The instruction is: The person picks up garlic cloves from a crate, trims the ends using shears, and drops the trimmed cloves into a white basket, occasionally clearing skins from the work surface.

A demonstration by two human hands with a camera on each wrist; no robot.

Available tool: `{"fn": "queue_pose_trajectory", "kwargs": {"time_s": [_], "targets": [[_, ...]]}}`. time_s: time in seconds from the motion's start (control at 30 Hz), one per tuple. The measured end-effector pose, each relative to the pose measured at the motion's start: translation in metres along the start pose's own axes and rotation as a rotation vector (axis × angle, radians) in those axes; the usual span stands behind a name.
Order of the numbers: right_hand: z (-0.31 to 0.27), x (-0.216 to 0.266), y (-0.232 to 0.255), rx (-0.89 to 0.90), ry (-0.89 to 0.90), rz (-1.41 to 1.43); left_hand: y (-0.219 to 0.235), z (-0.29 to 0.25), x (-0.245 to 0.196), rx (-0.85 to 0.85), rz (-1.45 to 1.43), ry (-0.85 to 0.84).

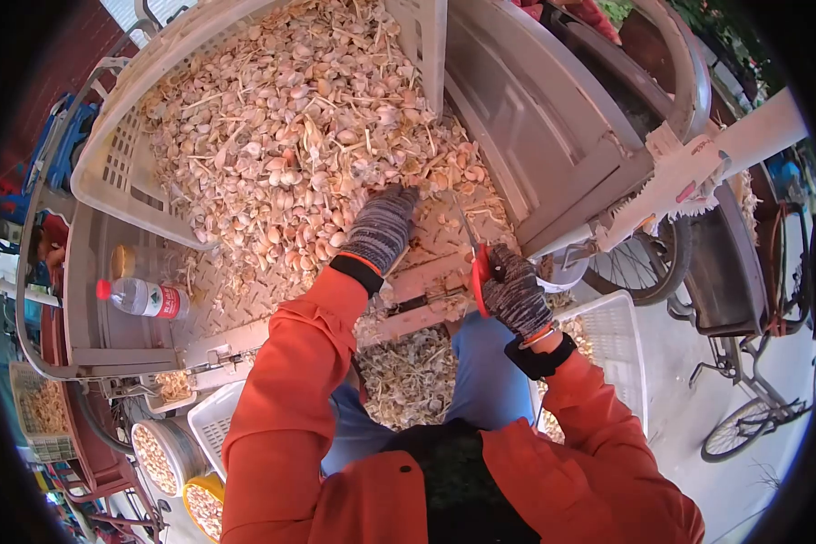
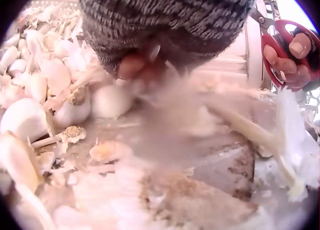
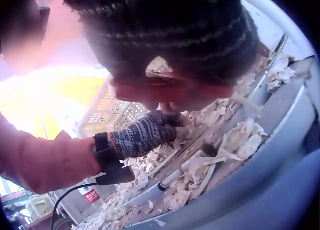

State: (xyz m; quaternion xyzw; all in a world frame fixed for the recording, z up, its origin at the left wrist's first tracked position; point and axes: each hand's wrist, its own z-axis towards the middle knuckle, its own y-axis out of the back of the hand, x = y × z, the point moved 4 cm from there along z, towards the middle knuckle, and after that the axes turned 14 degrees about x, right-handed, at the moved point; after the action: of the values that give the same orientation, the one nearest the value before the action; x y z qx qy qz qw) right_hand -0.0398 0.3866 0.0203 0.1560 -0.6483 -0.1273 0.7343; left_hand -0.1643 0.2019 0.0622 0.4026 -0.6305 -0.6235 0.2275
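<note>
Garlic (image 1: 281,154) is heaped in loose cloves and bulbs, too many to be counted, over the middle and far part of a metal cargo bed (image 1: 236,304), with loose skins and dry stems strewn among it. Nearest, between two blue-trousered legs (image 1: 485,367), a pile of husks (image 1: 408,376) is seen below the bed's near edge. One white crate (image 1: 618,349) is set to the right of the legs and another (image 1: 216,419) to the left; beyond the latter, two buckets are filled with cloves, one whitish (image 1: 168,458) and one yellow (image 1: 197,508).

At the bed's near edge, one pair of red-handled scissors (image 1: 480,281) is gripped by the right hand (image 1: 514,295), its fingers curled through the handles. The left hand (image 1: 381,227) is held low at the near side of the heap; whether anything is pinched there cannot be told, as the area is blurred. Toward the left near corner, one bottle with a red cap (image 1: 154,299) is laid. Farther back, the heap is bordered by pale crate walls (image 1: 145,204). Beyond the bed's right side, one bicycle (image 1: 757,408) is stood on pale paving (image 1: 675,363).
</note>
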Motion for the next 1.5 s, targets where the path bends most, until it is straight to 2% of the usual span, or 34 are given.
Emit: {"fn": "queue_pose_trajectory", "kwargs": {"time_s": [0.03,0.07,0.13,0.17,0.23,0.27,0.33,0.37,0.4,0.5,0.53,0.6,0.67,0.73,0.77,0.8,0.83,0.87,0.9,0.93,0.97,1.0,1.07,1.13,1.2,1.23,1.3,1.33,1.4,1.43,1.47,1.5], "targets": [[0.0,0.015,0.006,0.031,-0.029,-0.034,-0.002,0.0,-0.001,-0.064,0.019,-0.053],[0.002,0.003,0.003,0.029,-0.026,-0.027,-0.004,0.001,-0.004,-0.062,0.027,-0.052],[0.011,0.015,-0.001,-0.032,-0.021,0.036,-0.001,0.004,-0.015,0.077,-0.074,0.04],[0.005,0.021,0.003,-0.043,-0.02,0.04,-0.003,0.003,-0.016,0.078,-0.065,0.032],[-0.01,0.034,0.013,0.082,-0.131,-0.384,-0.004,-0.001,-0.009,-0.046,-0.347,0.116],[-0.017,0.046,0.018,0.072,-0.13,-0.383,-0.002,-0.008,-0.01,-0.047,-0.341,0.108],[-0.033,0.061,0.019,0.12,-0.1,-0.314,-0.012,-0.036,-0.013,0.04,-1.327,0.13],[-0.037,0.047,0.013,0.089,-0.046,-0.284,-0.017,-0.054,-0.023,-0.017,-1.6,0.163],[-0.04,0.051,0.011,0.1,-0.042,-0.282,-0.015,-0.069,-0.034,-0.05,-1.774,0.089],[-0.046,0.076,0.0,0.227,-0.038,-0.347,-0.014,-0.112,-0.055,-0.154,-1.911,0.067],[-0.049,0.077,-0.004,0.247,-0.034,-0.344,-0.013,-0.125,-0.056,-0.168,-1.818,0.11],[-0.058,0.086,-0.011,0.264,0.144,-0.302,-0.017,-0.15,-0.056,-0.198,-1.73,0.165],[-0.066,0.089,-0.021,0.357,0.105,-0.295,-0.016,-0.172,-0.051,-0.154,-1.612,0.24],[-0.072,0.105,-0.034,0.445,0.093,-0.292,-0.014,-0.192,-0.051,-0.161,-1.584,0.215],[-0.082,0.108,-0.038,0.743,-0.322,0.199,-0.017,-0.199,-0.051,-0.197,-1.655,0.13],[-0.086,0.115,-0.047,0.744,-0.313,0.196,-0.018,-0.205,-0.053,-0.23,-1.725,0.041],[-0.096,0.118,-0.061,0.819,-0.417,0.287,-0.014,-0.215,-0.059,-0.199,-1.72,0.171],[-0.104,0.12,-0.071,0.893,-0.525,0.379,-0.025,-0.222,-0.052,-0.207,-1.722,0.169],[-0.103,0.126,-0.069,0.787,-0.563,0.481,-0.049,-0.229,-0.035,-0.238,-1.999,0.191],[-0.091,0.087,-0.076,0.791,-0.558,0.477,-0.062,-0.233,-0.022,-0.269,-2.275,0.21],[-0.059,0.027,-0.076,0.559,-0.198,0.227,-0.05,-0.24,-0.017,-0.382,-2.284,0.316],[-0.031,0.0,-0.073,0.317,0.148,-0.02,-0.056,-0.227,0.029,-0.424,-2.299,0.13],[0.003,0.053,-0.05,0.315,-0.169,-0.083,-0.043,-0.199,0.067,-0.402,-1.951,0.221],[0.032,0.057,-0.053,0.31,-0.118,-0.193,0.003,-0.154,0.069,-0.307,-0.858,0.238],[0.046,0.057,-0.058,0.302,-0.067,-0.3,0.028,-0.12,0.063,-0.211,-0.029,0.268],[0.048,0.055,-0.062,0.311,0.005,-0.265,0.031,-0.109,0.059,-0.03,-0.059,0.354],[0.046,0.042,-0.065,0.263,0.175,-0.293,0.019,-0.089,0.07,0.018,0.022,0.298],[0.047,0.039,-0.065,0.263,0.17,-0.295,0.012,-0.082,0.072,0.061,0.108,0.239],[0.045,0.035,-0.068,0.387,-0.068,-0.159,0.003,-0.077,0.077,0.05,0.117,0.214],[0.042,0.045,-0.062,0.382,-0.083,-0.294,0.002,-0.077,0.081,0.03,-0.025,0.228],[0.039,0.053,-0.061,0.377,-0.082,-0.293,0.007,-0.078,0.081,0.008,-0.163,0.241],[0.037,0.06,-0.061,0.364,-0.054,-0.275,0.018,-0.088,0.071,-0.212,0.014,0.154]]}}
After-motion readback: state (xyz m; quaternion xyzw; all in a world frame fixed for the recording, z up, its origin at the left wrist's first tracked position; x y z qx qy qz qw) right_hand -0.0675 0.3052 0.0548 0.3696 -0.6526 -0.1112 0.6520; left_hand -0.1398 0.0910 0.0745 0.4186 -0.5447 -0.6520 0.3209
